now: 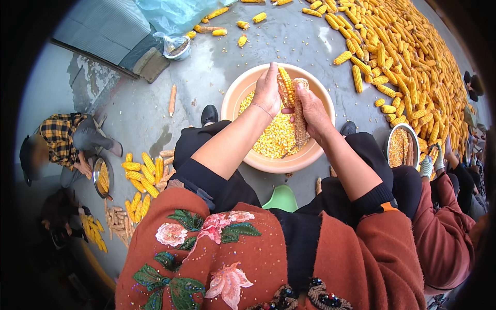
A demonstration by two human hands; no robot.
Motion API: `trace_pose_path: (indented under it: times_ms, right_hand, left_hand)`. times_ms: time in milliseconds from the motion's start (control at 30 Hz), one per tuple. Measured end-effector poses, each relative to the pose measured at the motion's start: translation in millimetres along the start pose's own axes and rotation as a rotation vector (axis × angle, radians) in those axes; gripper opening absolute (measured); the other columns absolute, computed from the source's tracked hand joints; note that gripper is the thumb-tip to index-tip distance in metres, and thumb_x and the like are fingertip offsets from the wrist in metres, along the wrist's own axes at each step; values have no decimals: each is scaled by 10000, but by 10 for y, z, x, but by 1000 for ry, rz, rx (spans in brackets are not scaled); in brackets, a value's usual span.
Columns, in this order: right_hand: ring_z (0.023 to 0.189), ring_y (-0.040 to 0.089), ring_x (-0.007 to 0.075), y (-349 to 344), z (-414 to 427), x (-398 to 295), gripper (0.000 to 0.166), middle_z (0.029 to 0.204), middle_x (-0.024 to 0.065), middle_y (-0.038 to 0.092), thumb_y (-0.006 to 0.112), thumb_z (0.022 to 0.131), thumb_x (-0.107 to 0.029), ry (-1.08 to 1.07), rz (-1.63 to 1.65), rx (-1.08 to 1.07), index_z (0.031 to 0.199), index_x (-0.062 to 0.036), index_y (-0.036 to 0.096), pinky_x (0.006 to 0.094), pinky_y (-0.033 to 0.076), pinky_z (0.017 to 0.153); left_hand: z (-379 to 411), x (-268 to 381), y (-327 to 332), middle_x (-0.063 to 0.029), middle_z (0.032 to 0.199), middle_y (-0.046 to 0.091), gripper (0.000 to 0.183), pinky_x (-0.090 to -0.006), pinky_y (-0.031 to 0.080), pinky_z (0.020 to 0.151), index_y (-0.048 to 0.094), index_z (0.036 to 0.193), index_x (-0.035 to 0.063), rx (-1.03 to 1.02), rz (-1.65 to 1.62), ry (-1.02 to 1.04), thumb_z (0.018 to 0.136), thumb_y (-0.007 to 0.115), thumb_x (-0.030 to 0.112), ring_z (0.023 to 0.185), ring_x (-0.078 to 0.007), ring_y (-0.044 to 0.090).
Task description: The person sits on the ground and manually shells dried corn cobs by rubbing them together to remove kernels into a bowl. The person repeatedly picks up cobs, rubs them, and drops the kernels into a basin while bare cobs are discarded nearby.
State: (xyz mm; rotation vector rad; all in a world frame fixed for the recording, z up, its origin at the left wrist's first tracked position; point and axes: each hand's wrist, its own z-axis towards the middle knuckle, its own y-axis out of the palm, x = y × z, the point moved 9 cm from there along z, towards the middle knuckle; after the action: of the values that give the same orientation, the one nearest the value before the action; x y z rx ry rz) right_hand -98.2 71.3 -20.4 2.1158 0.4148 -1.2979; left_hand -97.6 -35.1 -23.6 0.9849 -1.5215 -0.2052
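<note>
A beige plastic basin (277, 167) stands between my knees with loose yellow corn kernels (274, 135) in it. Above the basin, my left hand (267, 93) is closed around a partly shelled corn cob (286, 86) that still bears rows of yellow kernels. My right hand (312, 110) grips a bare corn cob (300, 124), its thumb near the upper end. The two cobs lie side by side, close together or touching; the exact contact is hard to tell. Some fingers of both hands are hidden behind the cobs.
A large heap of corn ears (407, 58) lies at the right, near a metal bowl (388, 145) and people in red-brown sleeves. More ears (145, 174) and bare cobs (118, 221) lie at the left, where a person in a checked shirt (62, 135) sits by a metal basin (95, 176).
</note>
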Motion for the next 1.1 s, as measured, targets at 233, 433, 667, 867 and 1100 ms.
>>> trace_pose_path:
  times_ms: [233,433,667,867,1100]
  right_hand:
    - [549,541,106,-235,102,-88,385,754,70,594,505,915,-417,-116,-109,121,946,-33,523,236,451,446]
    - [579,535,115,-352,71,-120,394,767,64,584,507,908,-434,-12,-34,196,942,-41,518,234,440,464]
    - [744,561,141,-402,67,-460,468,897,95,593,479,918,-441,-103,65,217,1055,5,524,278,489,653]
    - [881,589,193,-431,192,-331,483,973,113,603,513,905,-448,-81,307,205,1096,-4,530,354,484,813]
    - [787,604,173,-262,177,-292,374,928,97,611,574,891,-354,-56,358,134,1050,-19,521,321,517,694]
  left_hand:
    - [-148,-288,90,-48,989,598,373,-331,490,704,538,1112,98,-85,140,-170,967,381,404,872,-163,577]
    - [-153,-232,77,-43,992,583,401,-343,494,717,508,1145,113,-32,129,-198,972,335,430,860,-161,570]
    - [-246,-283,214,7,894,601,381,-225,460,535,480,1178,168,-223,334,-265,981,275,422,701,-74,556]
    - [-328,-395,210,-33,977,571,433,-250,482,492,448,1214,110,-139,501,-226,968,264,416,776,-102,580]
    - [-333,-378,224,-2,641,474,490,-212,285,308,520,951,76,-58,593,-89,949,290,509,406,-79,405]
